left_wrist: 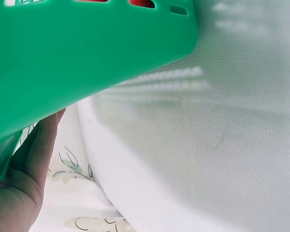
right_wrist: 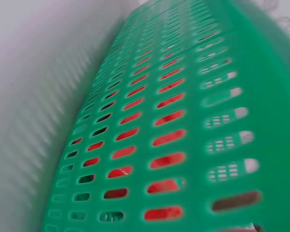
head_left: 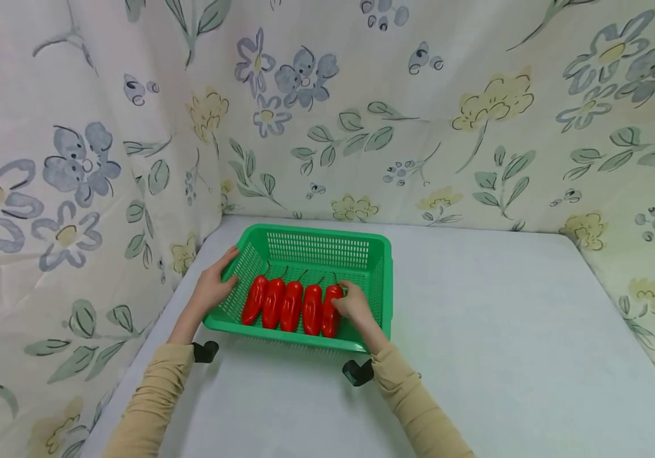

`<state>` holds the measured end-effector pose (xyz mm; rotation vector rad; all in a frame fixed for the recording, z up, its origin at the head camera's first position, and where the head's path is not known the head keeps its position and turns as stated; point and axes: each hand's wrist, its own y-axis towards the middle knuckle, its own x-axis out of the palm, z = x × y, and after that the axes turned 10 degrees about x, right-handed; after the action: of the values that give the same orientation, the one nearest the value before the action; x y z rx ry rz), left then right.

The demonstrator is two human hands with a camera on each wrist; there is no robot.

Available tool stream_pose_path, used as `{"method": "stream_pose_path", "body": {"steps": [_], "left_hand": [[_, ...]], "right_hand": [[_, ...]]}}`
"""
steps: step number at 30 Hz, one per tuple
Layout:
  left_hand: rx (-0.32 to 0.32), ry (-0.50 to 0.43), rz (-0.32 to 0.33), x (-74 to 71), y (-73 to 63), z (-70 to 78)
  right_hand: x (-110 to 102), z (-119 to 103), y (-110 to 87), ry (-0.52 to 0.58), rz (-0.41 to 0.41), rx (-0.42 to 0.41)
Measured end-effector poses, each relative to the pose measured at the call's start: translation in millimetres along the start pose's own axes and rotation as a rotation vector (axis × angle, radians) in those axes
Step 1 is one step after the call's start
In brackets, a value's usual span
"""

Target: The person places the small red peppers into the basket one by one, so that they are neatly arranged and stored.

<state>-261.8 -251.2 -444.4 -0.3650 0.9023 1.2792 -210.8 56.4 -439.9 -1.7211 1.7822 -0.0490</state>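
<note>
Several red peppers with thin dark stems lie side by side in a row in a green plastic basket. On the basket's left side my left hand grips the rim, thumb toward the inside; the left wrist view shows this hand against the green wall. My right hand reaches into the basket and pinches the rightmost pepper between thumb and fingers, near its stem end. From the right wrist, the slotted basket wall hides most of that hand, and red shows through the slots.
A white table lies under the basket and extends to the right. Floral curtain fabric hangs behind the table and along its left side. Black wrist straps show below the sleeves.
</note>
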Motion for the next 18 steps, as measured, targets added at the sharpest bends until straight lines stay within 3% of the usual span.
{"method": "stream_pose_path", "body": {"steps": [10,18], "left_hand": [[0.01,0.002,0.008,0.1,-1.7,2.5],[0.02,0.006,0.022,0.4,-0.7,1.4]], "right_hand": [[-32,7,-27.1,0.33,-0.215,-0.069],[-73,22,-56.8,0.424,-0.259,-0.107]]}}
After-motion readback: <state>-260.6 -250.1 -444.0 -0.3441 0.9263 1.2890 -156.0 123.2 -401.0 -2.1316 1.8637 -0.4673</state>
